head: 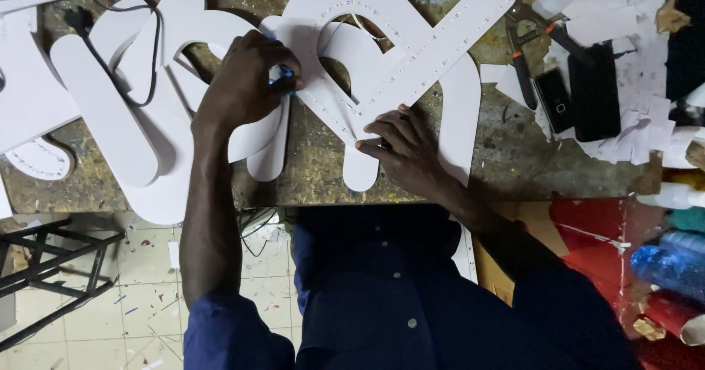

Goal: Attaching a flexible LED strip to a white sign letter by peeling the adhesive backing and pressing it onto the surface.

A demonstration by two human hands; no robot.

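A worn bench (308, 172) carries several white cut-out shapes; the big one (433, 47) in hand lies across its middle. Rows of small light dots already run along its long diagonal arm and upper curve, while the lower tip looks bare, so the lining seems partly done. The right hand (404, 150) lies flat, pressing that lower tip. The left hand (242, 84) is closed on a small blue tool (283, 76), perhaps a cutter, at the shape's left edge.

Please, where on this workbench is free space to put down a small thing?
Bare bench shows along the near edge, between the left hand and right hand, and right of the white cut-out shape, below the phones. Elsewhere white shapes and paper scraps crowd it.
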